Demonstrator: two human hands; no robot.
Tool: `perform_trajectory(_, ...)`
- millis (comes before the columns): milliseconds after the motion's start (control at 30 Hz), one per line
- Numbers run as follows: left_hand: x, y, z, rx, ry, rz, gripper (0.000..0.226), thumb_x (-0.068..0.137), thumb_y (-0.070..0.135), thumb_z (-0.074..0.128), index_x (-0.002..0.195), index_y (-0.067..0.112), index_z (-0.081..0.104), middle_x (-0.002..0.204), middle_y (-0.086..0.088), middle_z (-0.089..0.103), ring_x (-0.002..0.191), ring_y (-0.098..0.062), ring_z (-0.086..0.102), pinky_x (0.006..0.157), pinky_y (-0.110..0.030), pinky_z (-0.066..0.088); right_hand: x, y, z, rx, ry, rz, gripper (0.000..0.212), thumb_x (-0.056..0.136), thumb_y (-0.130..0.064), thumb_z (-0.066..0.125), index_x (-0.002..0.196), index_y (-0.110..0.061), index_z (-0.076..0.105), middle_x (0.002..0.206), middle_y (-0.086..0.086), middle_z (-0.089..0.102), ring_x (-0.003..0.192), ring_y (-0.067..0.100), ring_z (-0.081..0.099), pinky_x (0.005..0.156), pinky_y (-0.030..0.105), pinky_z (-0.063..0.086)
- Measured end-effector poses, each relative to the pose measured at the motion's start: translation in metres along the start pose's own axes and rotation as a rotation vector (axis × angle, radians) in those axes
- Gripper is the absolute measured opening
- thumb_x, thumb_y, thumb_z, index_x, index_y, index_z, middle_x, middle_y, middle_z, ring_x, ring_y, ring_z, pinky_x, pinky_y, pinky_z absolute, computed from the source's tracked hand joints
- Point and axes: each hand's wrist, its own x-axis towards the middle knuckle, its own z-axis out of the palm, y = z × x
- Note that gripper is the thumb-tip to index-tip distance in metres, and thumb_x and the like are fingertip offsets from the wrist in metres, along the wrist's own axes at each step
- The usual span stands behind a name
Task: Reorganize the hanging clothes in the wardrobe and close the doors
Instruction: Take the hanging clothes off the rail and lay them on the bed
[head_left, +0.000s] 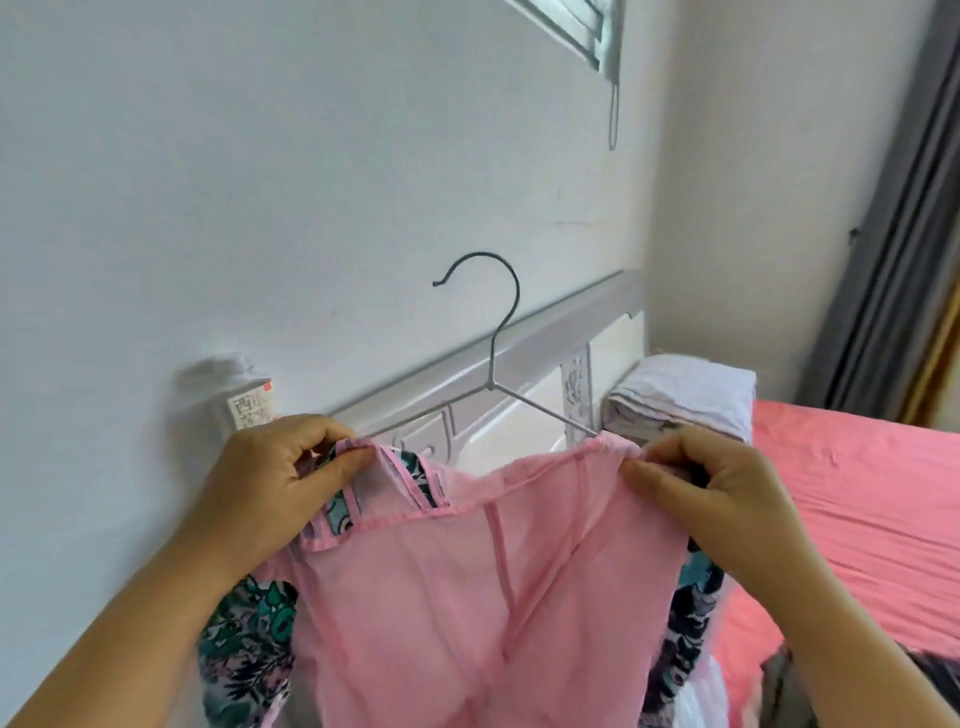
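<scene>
A person's left hand (280, 467) and right hand (706, 483) are pinching the two shoulder ends of a pink garment (467, 597), fingers and thumbs curled tight on the fabric, while working it onto a grey wire hanger (493, 374). The garment is hanging between the hands with its pink lining facing the camera; a floral print in teal and black (244, 649) is showing at both sides and at the neckline. The hanger's arms are running under the fabric at each hand, and its hook is standing free above, catching on nothing.

Behind the garment, a white carved headboard (519, 364) is running along the wall, with folded pale linen (685, 389) sitting on a bed with a pink sheet (857, 493). A grey curtain (893, 234) is hanging at far right. No wardrobe is in view.

The risk looks plain: the thin wire is offering little grip, so a shoulder seated off-centre could slide off once either pinch is released, dropping the garment. A pull to one side could also tip the unsupported hanger.
</scene>
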Motion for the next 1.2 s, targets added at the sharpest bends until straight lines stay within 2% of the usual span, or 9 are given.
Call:
perform_trajectory(100,0.010,-0.007,0.030,-0.046,-0.075,0.033,0.010,0.076,0.036,0.076,0.076,0.040,0.067,0.085,0.023,0.067,0.073,-0.001,0.062,0.061,-0.007,0.045,-0.012,0.013,-0.014,-0.041,0.053,0.061,0.014,0.074,-0.023,0.078,0.070,-0.030,0.068,0.057,-0.010,0.059,0.052,0.002,0.047,0.052,0.025,0.039)
perform_trajectory(233,0.025,-0.006,0.066,-0.171,-0.167,0.064,0.015,0.076,0.050,0.069,0.087,0.040,0.066,0.084,0.016,0.068,0.067,-0.008,0.061,0.058,-0.013,0.046,-0.021,0.025,-0.036,-0.115,0.114,0.143,0.011,0.074,-0.024,0.077,0.068,-0.027,0.068,0.060,-0.008,0.062,0.055,0.003,0.051,0.055,0.029,0.043)
perform_trajectory(333,0.042,-0.009,0.098,-0.185,-0.181,0.070,0.012,0.076,0.039,0.063,0.088,0.039,0.067,0.086,0.014,0.068,0.069,-0.013,0.062,0.063,-0.026,0.049,-0.016,0.037,-0.050,-0.173,0.151,0.192,0.012,0.074,-0.026,0.078,0.066,-0.024,0.069,0.063,-0.002,0.064,0.062,0.012,0.056,0.060,0.033,0.047)
perform_trajectory(533,0.085,-0.021,0.177,-0.176,-0.260,-0.013,0.012,0.081,0.027,0.071,0.086,0.037,0.068,0.082,0.016,0.068,0.075,-0.006,0.063,0.067,-0.023,0.050,0.019,0.100,-0.063,-0.199,0.159,0.307,0.016,0.074,-0.028,0.077,0.062,-0.022,0.067,0.059,-0.005,0.060,0.057,0.011,0.052,0.056,0.026,0.042)
perform_trajectory(700,0.122,-0.054,0.284,-0.114,-0.433,-0.151,0.007,0.083,0.032,0.069,0.087,0.038,0.068,0.084,0.020,0.069,0.084,-0.002,0.063,0.079,-0.032,0.052,0.064,0.211,-0.062,-0.225,0.105,0.449,0.021,0.074,-0.025,0.077,0.058,-0.020,0.065,0.050,-0.010,0.054,0.050,0.005,0.045,0.050,0.022,0.033)
perform_trajectory(867,0.138,-0.100,0.414,-0.042,-0.660,-0.286,0.007,0.085,0.036,0.065,0.087,0.043,0.065,0.087,0.019,0.069,0.085,-0.003,0.062,0.078,-0.034,0.052,0.095,0.342,-0.050,-0.303,0.027,0.586,0.025,0.078,-0.025,0.074,0.058,-0.018,0.060,0.055,-0.006,0.055,0.054,0.006,0.047,0.049,0.016,0.033)
perform_trajectory(933,0.139,-0.119,0.468,-0.023,-0.735,-0.341,0.011,0.086,0.032,0.064,0.087,0.043,0.064,0.090,0.018,0.068,0.086,-0.003,0.061,0.078,-0.032,0.052,0.099,0.398,-0.041,-0.318,0.010,0.660,0.029,0.080,-0.026,0.072,0.057,-0.018,0.056,0.054,-0.005,0.053,0.055,0.008,0.046,0.050,0.019,0.033)
perform_trajectory(1033,0.132,-0.143,0.534,-0.003,-0.800,-0.419,0.017,0.088,0.027,0.062,0.086,0.043,0.062,0.093,0.016,0.067,0.088,-0.005,0.061,0.079,-0.032,0.051,0.099,0.473,-0.022,-0.327,0.014,0.759,0.034,0.081,-0.029,0.070,0.054,-0.020,0.051,0.050,-0.008,0.049,0.056,0.011,0.046,0.061,0.033,0.037)
perform_trajectory(1200,0.122,-0.181,0.609,0.073,-0.806,-0.504,0.015,0.091,0.024,0.058,0.093,0.037,0.066,0.097,0.010,0.064,0.091,-0.012,0.060,0.078,-0.031,0.049,0.103,0.559,0.010,-0.408,-0.041,0.837,0.031,0.086,-0.039,0.061,0.068,-0.015,0.056,0.062,-0.007,0.054,0.069,0.018,0.051,0.070,0.035,0.033)
